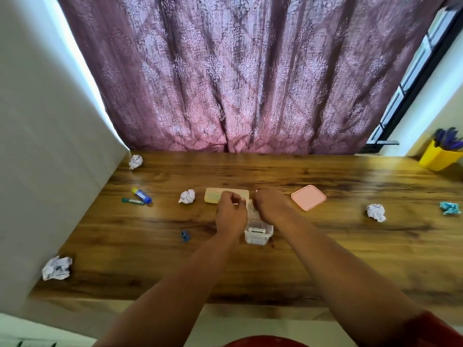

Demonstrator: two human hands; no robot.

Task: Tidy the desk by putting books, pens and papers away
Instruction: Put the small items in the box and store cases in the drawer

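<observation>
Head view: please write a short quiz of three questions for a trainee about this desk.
1. True or false: the pink lid sits on the clear box.
2. How many white paper balls lie on the desk?
3. Which lies nearest the left hand? A) yellow cup B) cream case C) glue stick

Key:
1. False; it lies apart, behind and to the right of the box.
2. Four; the blue ball is separate.
3. B.
</observation>
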